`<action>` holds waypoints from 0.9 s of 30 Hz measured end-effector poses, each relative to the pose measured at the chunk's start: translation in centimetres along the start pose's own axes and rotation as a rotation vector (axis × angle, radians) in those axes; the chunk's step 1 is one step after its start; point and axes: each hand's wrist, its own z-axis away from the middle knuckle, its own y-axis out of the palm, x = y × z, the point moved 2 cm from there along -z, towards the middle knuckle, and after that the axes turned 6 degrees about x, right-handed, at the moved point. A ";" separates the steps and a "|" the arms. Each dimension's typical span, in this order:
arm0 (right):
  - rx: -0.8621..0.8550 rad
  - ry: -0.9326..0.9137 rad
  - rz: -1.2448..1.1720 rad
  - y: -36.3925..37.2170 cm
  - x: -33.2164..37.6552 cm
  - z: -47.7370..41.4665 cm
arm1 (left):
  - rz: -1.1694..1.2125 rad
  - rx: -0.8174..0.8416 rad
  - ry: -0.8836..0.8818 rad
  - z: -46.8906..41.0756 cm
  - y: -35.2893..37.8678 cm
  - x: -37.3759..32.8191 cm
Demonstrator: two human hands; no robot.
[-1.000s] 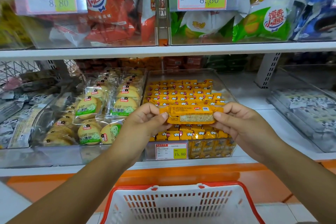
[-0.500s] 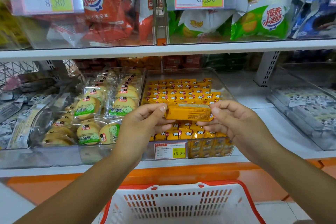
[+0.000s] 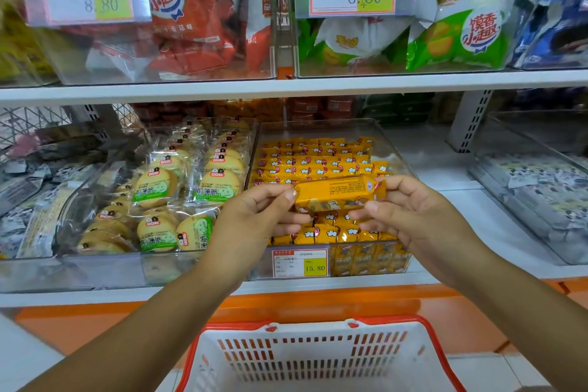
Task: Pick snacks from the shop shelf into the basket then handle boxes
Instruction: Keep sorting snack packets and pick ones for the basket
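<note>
I hold one long yellow snack packet level in front of the shelf, my left hand pinching its left end and my right hand pinching its right end. Behind it a clear bin is filled with several rows of the same yellow packets. Below my arms stands a white basket with a red rim; no goods show in the part of it I can see.
A clear bin of round biscuits in green-labelled wrappers sits left of the yellow bin. The upper shelf carries red and green snack bags behind price tags. Grey-wrapped packets fill the bin at the right.
The packet has been turned over between my fingers: its printed back faced me, then an edge, and now another face tilts up. Both hands stay at its ends.
</note>
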 end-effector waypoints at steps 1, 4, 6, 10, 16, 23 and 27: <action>-0.013 -0.001 0.006 0.1 0.0 0.0 | -0.023 0.008 0.002 0.0 0.0 0.0; -0.051 -0.001 -0.005 0.2 0.0 -0.1 | -0.111 0.049 -0.013 0.1 0.5 -0.1; -0.059 0.017 -0.027 0.1 0.1 -0.2 | -0.149 0.095 -0.018 0.1 0.7 -0.1; -0.051 0.047 -0.098 -0.1 0.0 -0.2 | -0.336 0.114 0.016 -0.4 0.9 -0.2; -0.229 -0.106 0.262 -3.4 2.9 -1.4 | -0.980 0.161 0.265 -3.7 3.0 -2.0; -0.397 -0.159 0.834 -7.1 4.2 -6.4 | -1.253 0.381 0.312 -12.8 7.9 -0.8; -0.259 -0.033 1.220 -8.4 4.3 -9.9 | -1.452 0.534 0.206 -15.1 8.3 1.2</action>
